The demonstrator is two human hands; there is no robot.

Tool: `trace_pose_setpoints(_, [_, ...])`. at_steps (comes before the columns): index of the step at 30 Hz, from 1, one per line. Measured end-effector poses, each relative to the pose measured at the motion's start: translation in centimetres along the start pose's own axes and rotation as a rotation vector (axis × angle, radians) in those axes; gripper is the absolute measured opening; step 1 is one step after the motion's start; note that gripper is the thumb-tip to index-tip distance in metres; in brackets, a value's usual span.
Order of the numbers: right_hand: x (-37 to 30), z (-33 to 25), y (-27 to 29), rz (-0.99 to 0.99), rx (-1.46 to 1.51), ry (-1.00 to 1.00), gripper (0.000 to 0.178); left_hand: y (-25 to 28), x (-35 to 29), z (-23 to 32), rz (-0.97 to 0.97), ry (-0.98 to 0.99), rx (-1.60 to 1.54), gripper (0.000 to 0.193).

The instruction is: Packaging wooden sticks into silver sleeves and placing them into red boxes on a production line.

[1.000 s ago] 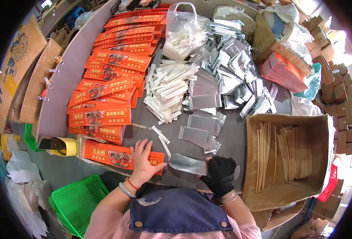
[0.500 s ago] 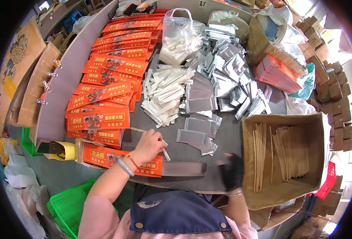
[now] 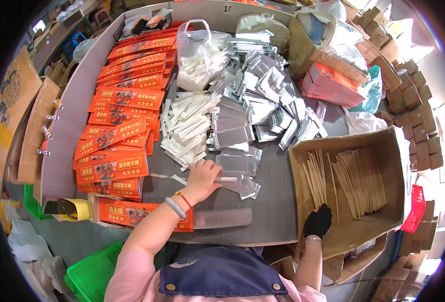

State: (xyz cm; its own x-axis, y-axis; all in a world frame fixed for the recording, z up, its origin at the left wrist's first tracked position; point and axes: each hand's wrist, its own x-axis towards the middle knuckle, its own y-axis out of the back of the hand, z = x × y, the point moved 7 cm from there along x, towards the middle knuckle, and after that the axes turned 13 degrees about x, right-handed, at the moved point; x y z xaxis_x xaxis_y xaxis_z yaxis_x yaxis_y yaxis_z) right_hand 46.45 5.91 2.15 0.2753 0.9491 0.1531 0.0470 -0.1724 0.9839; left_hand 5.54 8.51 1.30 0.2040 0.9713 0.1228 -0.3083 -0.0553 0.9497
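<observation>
My left hand (image 3: 203,181) is over the table, fingers closed on the edge of a flat clear packet (image 3: 236,182). A narrow white paper strip (image 3: 179,179) lies beside that hand. My right hand (image 3: 317,221), in a black glove with fingertips hidden, reaches over the near wall of a cardboard box (image 3: 356,241). Its fingers curl at the lower ends of wooden chopsticks (image 3: 314,178) inside. In front of me lies a red printed sleeve (image 3: 127,212) with a clear plastic strip (image 3: 222,219) at its right end.
Overlapping red sleeves (image 3: 112,166) cover the table's left side. A heap of white paper strips (image 3: 187,126) lies mid-table, with silvery packets (image 3: 268,100) right of it. Behind stands a clear bag (image 3: 197,65) of strips. A green basket (image 3: 94,269) is at the lower left.
My right hand has moved right, from the table to the chopsticks in the box. My left hand has moved right onto a clear packet. The whole view has shifted slightly.
</observation>
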Motion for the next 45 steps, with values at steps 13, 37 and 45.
trace_pose_setpoints(13, [0.4,0.6,1.6,0.161,0.356,-0.104,0.016,3.6,-8.5,3.0,-0.247,0.075,-0.183,0.033])
trace_pose_setpoints(37, [-11.9,-22.5,-3.6,-0.786,1.285,0.467,0.057,3.3,-9.4,3.5,-0.064,-0.063,0.045,0.051])
trace_pose_setpoints(45, [-8.8,-22.0,1.2,-0.598,0.531,0.919,0.068,6.8,-7.1,3.5,-0.315,-0.356,0.189,0.014])
